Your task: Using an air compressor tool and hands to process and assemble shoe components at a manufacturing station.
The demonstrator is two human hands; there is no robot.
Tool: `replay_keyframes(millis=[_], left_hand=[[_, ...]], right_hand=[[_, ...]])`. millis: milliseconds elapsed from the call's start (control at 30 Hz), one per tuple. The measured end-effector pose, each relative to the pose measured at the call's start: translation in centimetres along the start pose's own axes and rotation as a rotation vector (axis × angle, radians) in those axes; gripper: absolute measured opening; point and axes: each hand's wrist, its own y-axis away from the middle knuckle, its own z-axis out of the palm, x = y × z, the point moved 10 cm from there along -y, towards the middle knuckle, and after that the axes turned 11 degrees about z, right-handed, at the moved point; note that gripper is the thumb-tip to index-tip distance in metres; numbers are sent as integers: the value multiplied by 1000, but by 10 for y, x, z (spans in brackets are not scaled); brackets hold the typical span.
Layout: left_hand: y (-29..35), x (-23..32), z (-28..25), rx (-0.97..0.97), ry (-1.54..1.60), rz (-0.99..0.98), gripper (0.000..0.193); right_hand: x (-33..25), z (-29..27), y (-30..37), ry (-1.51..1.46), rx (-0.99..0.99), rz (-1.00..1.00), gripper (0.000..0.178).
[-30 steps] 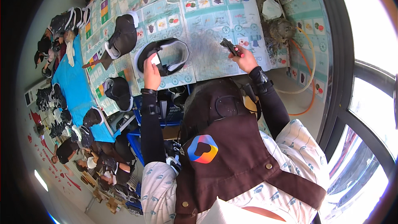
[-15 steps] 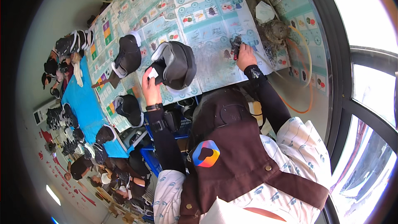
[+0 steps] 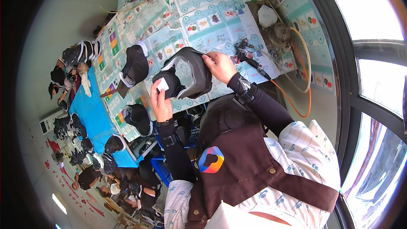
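Note:
A dark grey shoe upper [image 3: 198, 70] with a pale grey lining is held between my hands at the table's near edge, its opening facing left. My left hand [image 3: 161, 107] is closed on the upper's black toe end, and a small white piece [image 3: 163, 85] shows at its fingertips. On the far right side, my right hand [image 3: 221, 66] pinches the upper's edge between thumb and fingers. Just right of that hand, a black spray gun [image 3: 249, 59] with red parts lies on the table, joined to an orange hose [image 3: 302, 115].
More dark shoe uppers stand left: one upper [image 3: 135, 65] on the table, another [image 3: 138, 118] at its near edge. Between them lies a brown flat tool [image 3: 121, 90]. A blue-covered table [image 3: 88, 104] and several people are further left. A window [image 3: 377, 80] is at right.
My right hand has let go of the spray gun and moved left onto the shoe upper. The upper has shifted slightly right and turned. My left hand still holds its toe end.

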Motion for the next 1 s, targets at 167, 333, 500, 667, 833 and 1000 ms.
replay_keyframes(millis=[167,333,500,667,833,1000], left_hand=[[6,15,-30,138,-22,55,34],[12,29,-18,-55,55,56,30],[13,36,-12,-112,-57,65,30],[13,40,-18,20,-19,49,32],[10,41,-15,115,80,-15,38],[8,34,-14,191,161,-68,47]], right_hand=[[18,23,11,-996,-371,288,46],[-21,1,12,-279,-358,27,54],[-36,5,-7,56,-204,-69,56],[4,30,-14,-577,-433,311,61],[-19,11,22,-420,-357,81,77],[-33,19,33,-318,-367,-42,74]])
